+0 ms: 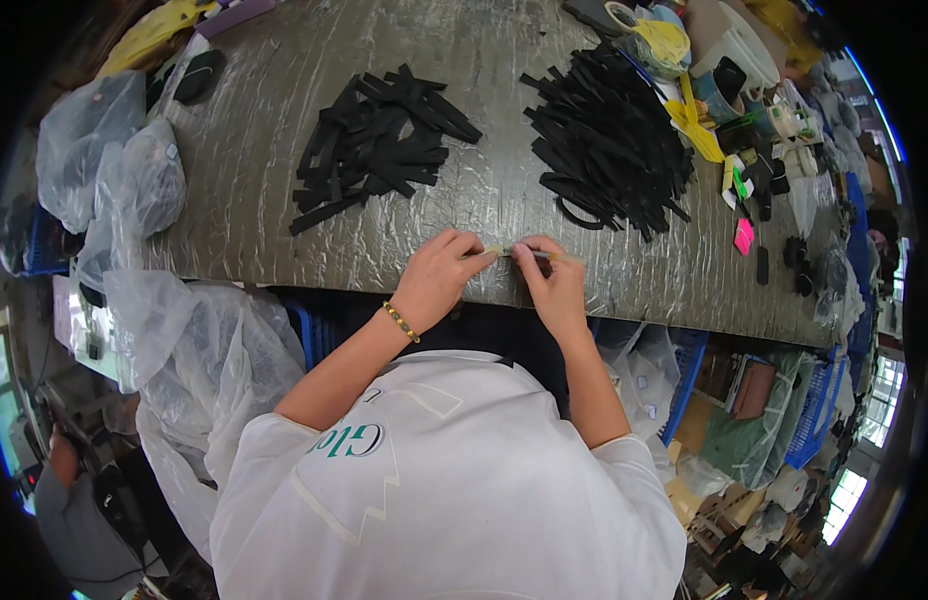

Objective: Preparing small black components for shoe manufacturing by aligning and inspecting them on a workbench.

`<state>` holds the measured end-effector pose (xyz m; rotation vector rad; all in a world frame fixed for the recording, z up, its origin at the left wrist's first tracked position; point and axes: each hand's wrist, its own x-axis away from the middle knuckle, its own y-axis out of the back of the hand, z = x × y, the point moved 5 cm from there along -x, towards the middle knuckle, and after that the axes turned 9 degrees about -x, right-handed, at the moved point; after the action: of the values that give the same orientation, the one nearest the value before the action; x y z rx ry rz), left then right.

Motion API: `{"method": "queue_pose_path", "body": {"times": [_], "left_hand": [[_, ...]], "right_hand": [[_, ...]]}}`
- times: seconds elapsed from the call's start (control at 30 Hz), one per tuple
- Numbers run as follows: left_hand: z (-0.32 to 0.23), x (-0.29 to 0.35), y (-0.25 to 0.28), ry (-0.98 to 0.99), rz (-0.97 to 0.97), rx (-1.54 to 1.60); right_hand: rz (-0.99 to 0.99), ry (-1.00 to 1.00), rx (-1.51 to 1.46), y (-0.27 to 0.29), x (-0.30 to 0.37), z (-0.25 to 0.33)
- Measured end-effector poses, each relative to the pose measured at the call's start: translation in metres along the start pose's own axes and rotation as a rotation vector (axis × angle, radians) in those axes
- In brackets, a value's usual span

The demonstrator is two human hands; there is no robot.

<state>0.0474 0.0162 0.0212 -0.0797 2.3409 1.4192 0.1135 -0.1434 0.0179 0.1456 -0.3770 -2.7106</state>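
Observation:
Near the table's front edge, my left hand (442, 278) and my right hand (557, 288) face each other, fingertips almost meeting. Pinched between them is a small, thin, pale stick-like piece (503, 252); it is too small to tell its kind. Both hands have their fingers closed on it, and its ends are hidden by the fingers. Ahead of my left hand lies a loose pile of black strips (369, 150). A larger, denser heap of black strips (614, 140) lies ahead of my right hand. Neither hand touches the piles.
The table (244, 130) has a shiny, wrinkled covering. Clear plastic bags (134, 180) crowd its left edge, and more plastic sheeting (214, 350) hangs beside my left arm. At the right stand a pale bucket (739, 50), yellow pieces (694, 125) and a pink tag (744, 237). Blue crates (816, 415) stand below.

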Motion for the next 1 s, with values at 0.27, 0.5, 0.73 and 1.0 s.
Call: {"method": "queue_pose_path", "body": {"times": [0.27, 0.5, 0.73, 1.0], "left_hand": [[0.005, 0.0, 0.0, 0.103, -0.037, 0.094], [0.009, 0.003, -0.003, 0.119, -0.103, 0.151], [0.009, 0.004, -0.004, 0.113, -0.094, 0.166], [0.01, 0.004, -0.001, 0.134, -0.052, 0.215]], "right_hand": [[0.051, 0.038, -0.067, -0.014, 0.001, 0.003], [0.105, 0.086, -0.017, -0.029, -0.005, 0.009], [0.169, 0.188, 0.125, -0.011, -0.007, 0.012], [0.331, 0.242, 0.301, -0.008, -0.012, 0.009]]}}
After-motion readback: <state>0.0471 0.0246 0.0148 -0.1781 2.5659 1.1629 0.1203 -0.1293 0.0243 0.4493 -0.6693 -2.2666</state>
